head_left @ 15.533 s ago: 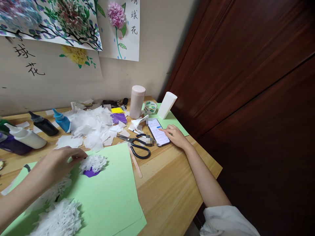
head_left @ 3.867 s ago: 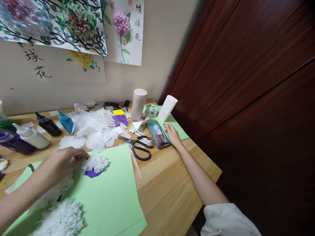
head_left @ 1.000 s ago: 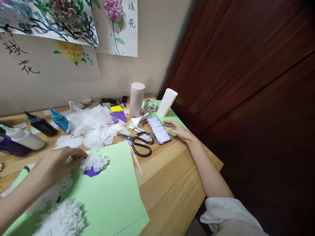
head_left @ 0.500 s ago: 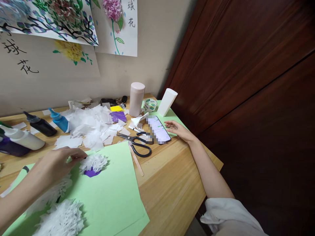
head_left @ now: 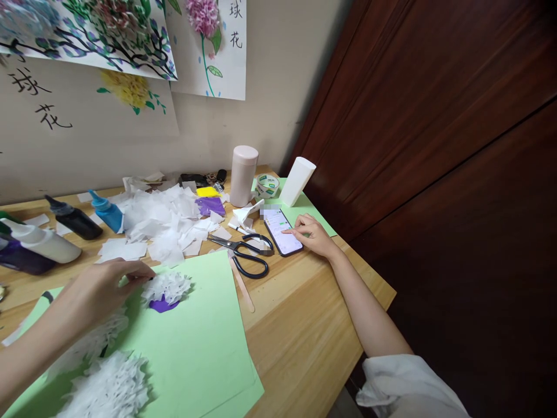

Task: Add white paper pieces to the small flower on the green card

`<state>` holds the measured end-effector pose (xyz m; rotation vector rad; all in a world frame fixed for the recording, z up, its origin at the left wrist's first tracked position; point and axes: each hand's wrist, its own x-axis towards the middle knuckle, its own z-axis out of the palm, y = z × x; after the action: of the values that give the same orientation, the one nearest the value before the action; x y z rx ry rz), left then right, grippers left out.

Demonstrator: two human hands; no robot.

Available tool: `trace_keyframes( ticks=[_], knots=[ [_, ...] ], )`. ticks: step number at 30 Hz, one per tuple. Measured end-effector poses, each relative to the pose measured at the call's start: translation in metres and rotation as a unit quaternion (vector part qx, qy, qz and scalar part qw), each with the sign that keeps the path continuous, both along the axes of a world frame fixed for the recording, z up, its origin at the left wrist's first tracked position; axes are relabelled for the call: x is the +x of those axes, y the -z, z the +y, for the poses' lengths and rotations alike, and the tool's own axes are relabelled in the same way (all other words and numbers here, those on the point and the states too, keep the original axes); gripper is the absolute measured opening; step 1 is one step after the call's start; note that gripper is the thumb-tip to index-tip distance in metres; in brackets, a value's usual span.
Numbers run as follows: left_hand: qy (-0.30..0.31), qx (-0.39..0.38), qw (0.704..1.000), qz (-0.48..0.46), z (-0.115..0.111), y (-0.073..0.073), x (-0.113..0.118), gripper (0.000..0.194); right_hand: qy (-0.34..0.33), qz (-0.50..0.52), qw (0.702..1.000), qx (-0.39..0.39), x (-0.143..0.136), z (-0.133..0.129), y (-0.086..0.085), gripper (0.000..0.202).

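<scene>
My left hand (head_left: 107, 287) rests over the green paper (head_left: 204, 331), its fingertips pinched at the left edge of a white ruffled paper flower (head_left: 167, 287). A purple piece (head_left: 162, 305) shows below that flower. Two more white ruffled flowers lie nearer to me, one partly under my left forearm. My right hand (head_left: 311, 234) is at the lit phone (head_left: 282, 231), index finger stretched onto the screen and the other fingers curled, holding nothing. Black-handled scissors (head_left: 241, 251) lie left of the phone, beside a wooden stick (head_left: 242, 284).
White paper scraps (head_left: 163, 217) are heaped at the back. Paint bottles (head_left: 73, 217) lie at the left. A pink cylinder (head_left: 244, 176), a tape roll (head_left: 267, 185) and a white container (head_left: 298, 181) stand near the wall. Dark wood panels (head_left: 456, 174) border the right.
My right hand has moved left, from beside the phone to over its screen, and its index finger now touches it. My left hand stays at the flower.
</scene>
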<state>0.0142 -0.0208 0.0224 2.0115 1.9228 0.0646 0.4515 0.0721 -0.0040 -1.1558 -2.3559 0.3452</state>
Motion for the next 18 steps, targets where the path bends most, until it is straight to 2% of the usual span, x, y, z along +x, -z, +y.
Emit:
trace_keyframes(
  ticks=[8,18],
  knots=[
    [0.000,-0.007,1.000,0.006,0.0018,0.0039,-0.0041,0.035,-0.002,-0.039,0.999,-0.006,-0.0072,-0.0006,0.0030,0.030],
    [-0.014,-0.002,1.000,-0.002,0.0020,0.0008,-0.0002,0.035,0.002,-0.045,0.999,-0.011,-0.0068,-0.0002,0.0033,0.031]
  ],
)
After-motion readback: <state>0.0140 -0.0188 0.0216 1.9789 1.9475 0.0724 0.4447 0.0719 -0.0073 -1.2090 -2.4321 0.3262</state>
